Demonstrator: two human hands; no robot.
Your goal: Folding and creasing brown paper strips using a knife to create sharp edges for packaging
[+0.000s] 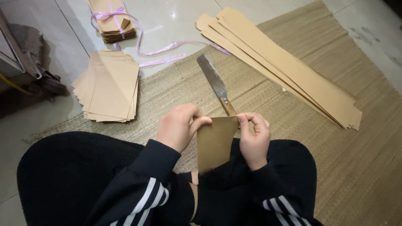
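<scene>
Both hands (217, 129) pinch brown paper sheet (213, 144) between them.

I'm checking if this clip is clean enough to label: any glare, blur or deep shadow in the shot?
Head view: glare spots on the glossy floor tiles; the paper piece between the left hand and right hand is sharp enough; the dark clothing loses detail in shadow; the knife blade shows dull reflections; edges look slightly bowed.

Pale glossy tile floor (176, 21), woven straw mat (335, 159) over it, grey metal frame (19, 54) at left.
</scene>
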